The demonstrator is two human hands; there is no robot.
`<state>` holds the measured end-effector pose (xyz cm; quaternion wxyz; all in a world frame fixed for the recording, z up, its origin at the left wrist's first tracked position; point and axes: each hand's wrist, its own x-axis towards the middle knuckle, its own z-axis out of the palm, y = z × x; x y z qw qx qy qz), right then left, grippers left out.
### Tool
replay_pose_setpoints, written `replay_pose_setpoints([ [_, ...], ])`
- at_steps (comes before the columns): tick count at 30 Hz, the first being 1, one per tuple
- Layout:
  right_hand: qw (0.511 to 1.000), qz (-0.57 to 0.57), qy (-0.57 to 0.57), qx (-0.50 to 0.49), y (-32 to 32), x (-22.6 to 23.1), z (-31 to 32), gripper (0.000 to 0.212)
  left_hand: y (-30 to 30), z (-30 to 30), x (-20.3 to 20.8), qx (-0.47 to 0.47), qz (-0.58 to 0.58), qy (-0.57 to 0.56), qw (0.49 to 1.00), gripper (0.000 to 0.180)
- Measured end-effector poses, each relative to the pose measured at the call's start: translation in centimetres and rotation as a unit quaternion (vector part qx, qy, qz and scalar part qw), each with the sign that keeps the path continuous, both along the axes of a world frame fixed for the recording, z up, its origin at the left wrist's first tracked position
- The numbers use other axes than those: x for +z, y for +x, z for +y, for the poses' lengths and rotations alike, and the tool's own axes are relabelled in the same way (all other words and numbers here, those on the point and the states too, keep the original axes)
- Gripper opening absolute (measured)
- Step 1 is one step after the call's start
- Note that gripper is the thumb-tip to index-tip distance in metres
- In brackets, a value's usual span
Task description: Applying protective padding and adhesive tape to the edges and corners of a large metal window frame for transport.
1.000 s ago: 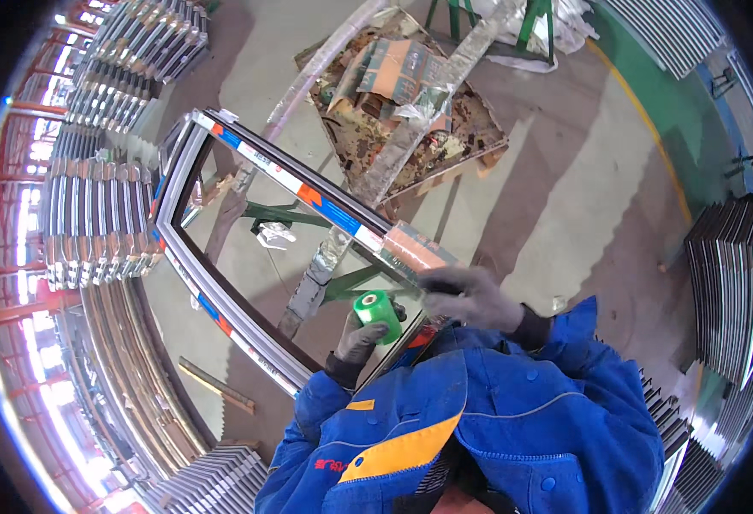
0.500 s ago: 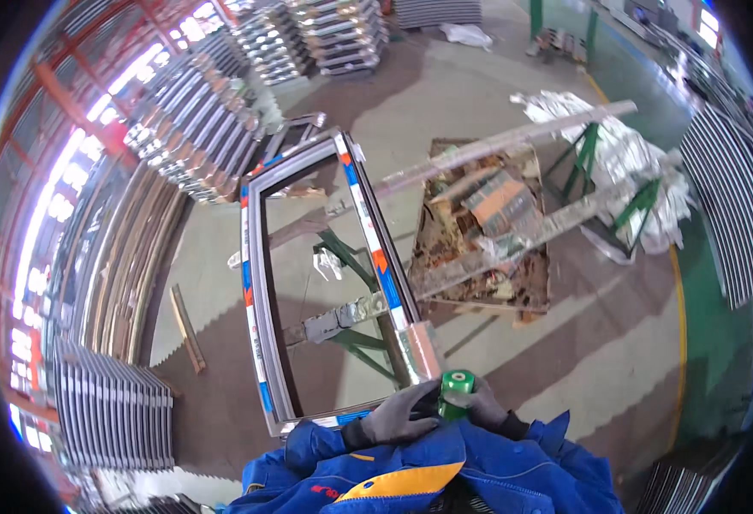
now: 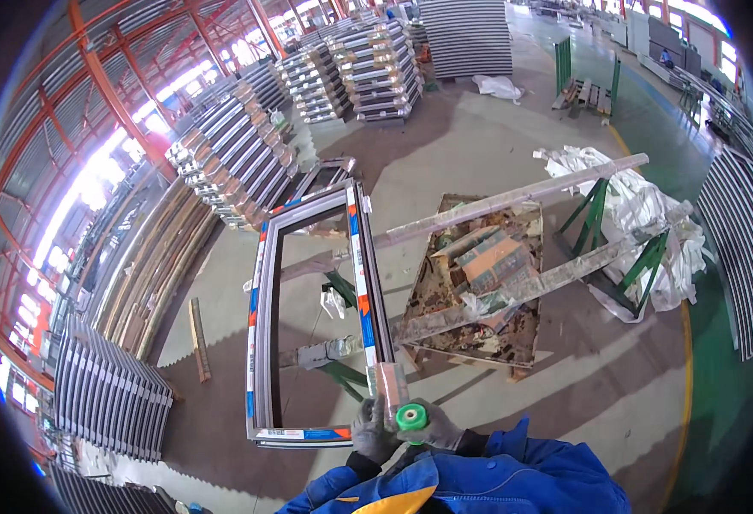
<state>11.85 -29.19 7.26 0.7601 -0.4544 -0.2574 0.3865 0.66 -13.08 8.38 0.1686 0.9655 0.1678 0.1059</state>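
Both gloved hands meet at the near right corner of the frame (image 3: 308, 317): the left hand (image 3: 371, 433) is closed around the frame's right bar, and the right hand (image 3: 434, 432) grips a green-capped roll (image 3: 410, 417) with clear film running from it up that bar. The frame lies flat across 2 long wrapped rails (image 3: 513, 201) set on green trestles (image 3: 599, 214), its far end reaching past the far rail. My guess is the frame could slide or tip off the rails if the pull on the film drags the corner sideways, and the film could tear or bunch if the roll tilts. A loose roll would drop to the concrete floor (image 3: 479, 120). Just right of the frame sits a pallet (image 3: 479, 291) of cardboard scrap, so footing there is poor. Stacks of frames (image 3: 231, 154) line the hall at left and far, with white sheeting (image 3: 642, 206) heaped right.
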Motion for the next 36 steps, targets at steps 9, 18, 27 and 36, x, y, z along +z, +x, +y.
replay_pose_setpoints([
  [9,0.948,-0.305,-0.005,0.096,1.7,1.4,1.2,0.064,-0.6,2.7,-3.9,-0.112,0.088,0.207,0.968,0.094],
  [18,0.955,-0.141,-0.015,0.261,3.4,0.1,2.9,0.052,0.3,3.0,-5.2,-0.002,0.175,0.065,0.982,0.118],
  [27,0.873,0.397,0.031,0.28,0.7,1.6,-4.3,0.056,0.6,0.6,-2.3,0.034,0.15,0.057,0.986,0.085],
  [36,0.955,0.249,0.129,-0.093,5.5,3.6,-16.4,0.067,1.3,0.2,0.3,0.008,0.058,0.056,0.997,0.09],
])
